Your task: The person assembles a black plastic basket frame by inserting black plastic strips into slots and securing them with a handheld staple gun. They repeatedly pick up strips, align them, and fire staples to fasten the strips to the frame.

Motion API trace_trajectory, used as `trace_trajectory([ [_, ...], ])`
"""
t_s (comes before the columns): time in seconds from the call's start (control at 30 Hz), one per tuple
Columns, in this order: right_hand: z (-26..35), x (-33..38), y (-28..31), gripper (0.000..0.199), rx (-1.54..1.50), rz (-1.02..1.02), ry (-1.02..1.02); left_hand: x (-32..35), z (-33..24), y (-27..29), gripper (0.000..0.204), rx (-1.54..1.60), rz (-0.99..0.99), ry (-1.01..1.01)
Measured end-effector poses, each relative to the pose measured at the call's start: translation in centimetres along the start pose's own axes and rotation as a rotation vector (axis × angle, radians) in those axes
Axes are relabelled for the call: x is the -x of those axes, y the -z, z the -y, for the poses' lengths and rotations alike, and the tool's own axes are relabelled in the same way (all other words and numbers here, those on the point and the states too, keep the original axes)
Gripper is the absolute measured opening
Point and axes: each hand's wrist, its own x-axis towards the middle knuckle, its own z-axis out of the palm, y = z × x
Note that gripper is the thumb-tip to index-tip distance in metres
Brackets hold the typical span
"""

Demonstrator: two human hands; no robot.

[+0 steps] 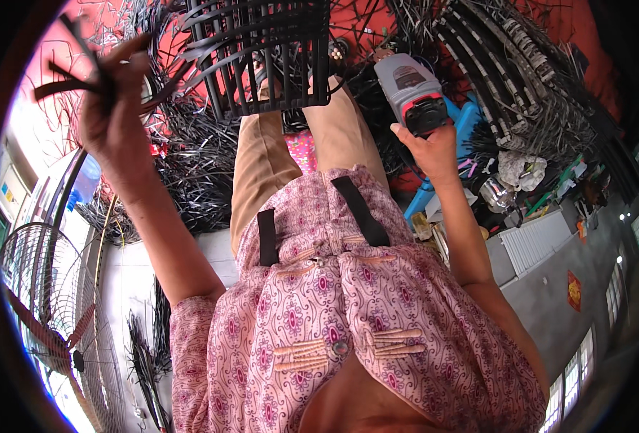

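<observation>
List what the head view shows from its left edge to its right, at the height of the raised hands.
Left hand gripping black strips → black woven basket frame → grey and red power tool held by the right hand → blue stool → heap of black strapping.

A small craft workshop — black strips point(197, 155) heaped across the red floor point(579, 29). A half-woven basket point(262, 50) and standing fan point(42, 303) show it.
</observation>
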Motion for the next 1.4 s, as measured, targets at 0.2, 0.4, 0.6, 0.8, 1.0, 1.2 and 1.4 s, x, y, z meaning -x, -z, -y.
trace_trajectory([
  [0.2, 1.1, 0.3, 0.0, 0.036, -0.011, 0.004, -0.001, 2.4, 2.8, -4.2, 0.03, 0.294, 0.398, 0.139],
  [0.4, 0.3, 0.3, -0.1, 0.034, -0.015, 0.004, -0.031, 1.4, 4.4, -5.6, 0.02, -0.147, 0.437, -0.134],
  [0.6, 0.6, 0.3, -0.2, 0.035, -0.005, 0.015, -0.01, 0.8, 6.0, -6.2, 0.032, -0.37, 0.55, -0.089],
  [0.8, 1.1, 0.4, -0.5, 0.036, -0.009, 0.027, 0.031, 0.8, 7.9, -7.4, 0.041, -0.478, 0.606, -0.017],
  [1.0, 1.5, 0.2, -0.9, 0.037, -0.007, 0.071, 0.088, 0.5, 8.5, -8.0, 0.045, -0.56, 0.624, 0.013],
  [1.2, 2.0, -0.2, -1.4, 0.043, -0.017, 0.093, 0.101, 0.3, 8.0, -8.1, 0.044, -0.562, 0.635, 0.073],
  [1.4, 1.6, -0.6, -1.5, 0.05, 0.041, 0.126, 0.15, 0.3, 6.6, -8.6, 0.044, -0.705, 0.63, -0.059],
])
